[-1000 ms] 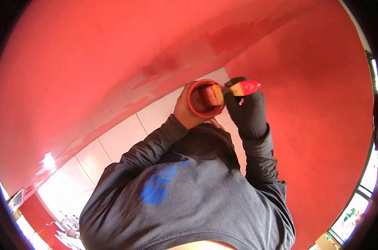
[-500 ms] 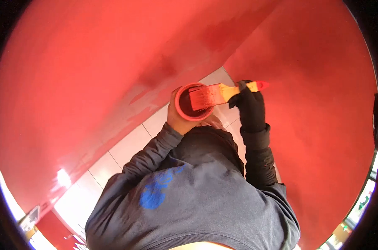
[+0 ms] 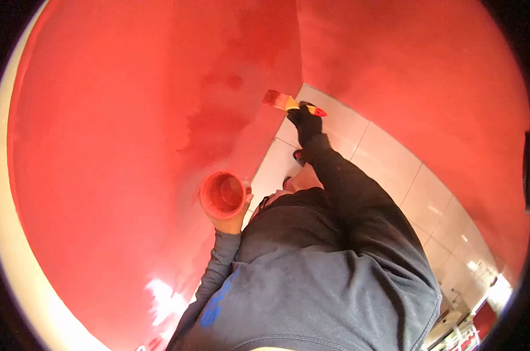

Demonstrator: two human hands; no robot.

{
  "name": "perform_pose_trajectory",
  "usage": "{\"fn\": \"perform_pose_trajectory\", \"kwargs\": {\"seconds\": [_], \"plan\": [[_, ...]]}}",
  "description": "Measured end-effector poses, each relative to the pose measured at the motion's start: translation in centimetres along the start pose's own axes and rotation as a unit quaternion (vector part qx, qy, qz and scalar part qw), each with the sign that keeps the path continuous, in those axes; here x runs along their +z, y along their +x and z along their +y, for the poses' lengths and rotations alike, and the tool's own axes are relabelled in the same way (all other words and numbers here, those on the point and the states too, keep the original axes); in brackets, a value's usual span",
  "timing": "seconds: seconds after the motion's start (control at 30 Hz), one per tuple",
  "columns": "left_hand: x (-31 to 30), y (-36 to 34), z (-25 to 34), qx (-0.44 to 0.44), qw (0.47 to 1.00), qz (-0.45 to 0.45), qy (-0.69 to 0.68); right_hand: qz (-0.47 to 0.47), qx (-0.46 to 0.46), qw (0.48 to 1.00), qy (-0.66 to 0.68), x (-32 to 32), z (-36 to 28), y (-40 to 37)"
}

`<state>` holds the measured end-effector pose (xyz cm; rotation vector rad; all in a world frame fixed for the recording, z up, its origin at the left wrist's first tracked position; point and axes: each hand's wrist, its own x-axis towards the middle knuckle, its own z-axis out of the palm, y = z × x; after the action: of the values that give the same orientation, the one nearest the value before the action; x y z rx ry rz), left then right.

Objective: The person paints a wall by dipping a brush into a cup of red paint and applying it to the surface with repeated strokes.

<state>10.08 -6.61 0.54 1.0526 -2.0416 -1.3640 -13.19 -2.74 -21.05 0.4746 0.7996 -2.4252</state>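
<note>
At the foot of the red wall (image 3: 130, 146), the gloved right hand (image 3: 306, 121) is closed on the paintbrush (image 3: 281, 100) handle, with the bristles at the wall. The left hand (image 3: 232, 221) is wrapped round the paint cup (image 3: 223, 194) from beneath. Judgement: the brush is light, with a stiff handle and soft, wet bristles; the cup is spill-prone and is best gripped round its body.

One brush, one cup, two hands, two walls.
I count one paintbrush (image 3: 283, 102) in my right hand (image 3: 307, 123), which wears the one black glove, and one red cup (image 3: 223, 195) in my bare left hand (image 3: 230, 221). Two red walls meet at one corner: the left wall (image 3: 118, 117) and the right wall (image 3: 423, 70). The pale floor tiles (image 3: 387, 158) are too many to count.
</note>
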Motion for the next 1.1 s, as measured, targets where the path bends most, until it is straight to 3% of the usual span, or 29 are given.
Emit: {"fn": "perform_pose_trajectory", "kwargs": {"seconds": [0.03,0.1,0.17,0.2,0.33,0.5,0.6,0.73,0.8,0.93,0.97,1.03,1.07,1.1], "plan": [[-0.1,-0.4,1.2,-0.059,0.997,0.0,-0.046,0.019,-0.006,1.0,0.02,-0.1,1.7,1.2],[-1.2,-1.0,-0.6,-0.014,0.999,0.031,-0.032,0.018,-0.027,0.999,0.032,0.8,3.0,1.7],[-1.5,-0.9,-1.7,0.045,0.995,0.041,0.084,0.062,0.03,0.998,-0.006,1.3,3.5,3.0],[-1.4,-0.8,-1.7,0.045,0.994,0.041,0.089,-0.003,-0.007,1.0,0.019,1.5,4.0,4.4],[-1.7,-1.1,-3.1,0.044,0.991,0.071,0.106,-0.043,-0.026,0.993,0.106,4.5,2.8,2.9],[-2.8,-2.0,-5.1,0.037,0.989,0.097,0.108,-0.006,-0.061,0.997,0.051,1.6,3.5,3.7],[-2.6,-1.8,-4.7,0.032,0.992,0.088,0.081,-0.026,-0.058,0.997,0.033,3.2,3.5,4.1],[-2.7,-2.0,-4.8,0.043,0.991,0.088,0.091,-0.091,-0.103,0.99,0.044,10.3,-2.1,-0.5],[-2.6,-2.1,-4.8,0.044,0.99,0.085,0.099,-0.177,-0.126,0.973,0.083,13.1,-5.5,-2.7],[-2.5,-2.1,-4.7,0.059,0.989,0.092,0.097,-0.223,-0.123,0.957,0.138,16.0,-9.8,-4.1],[-2.6,-2.1,-4.8,0.063,0.989,0.091,0.101,-0.223,-0.122,0.957,0.137,15.4,-9.0,-3.0],[-2.7,-2.3,-4.8,0.061,0.988,0.09,0.105,-0.222,-0.136,0.965,-0.028,12.3,-5.1,0.8],[-2.7,-2.3,-4.8,0.06,0.988,0.089,0.109,-0.187,-0.063,0.972,0.125,10.4,-2.4,2.6],[-2.7,-2.4,-5.0,0.062,0.988,0.09,0.108,-0.157,-0.049,0.978,0.126,7.7,0.1,4.4]]}}
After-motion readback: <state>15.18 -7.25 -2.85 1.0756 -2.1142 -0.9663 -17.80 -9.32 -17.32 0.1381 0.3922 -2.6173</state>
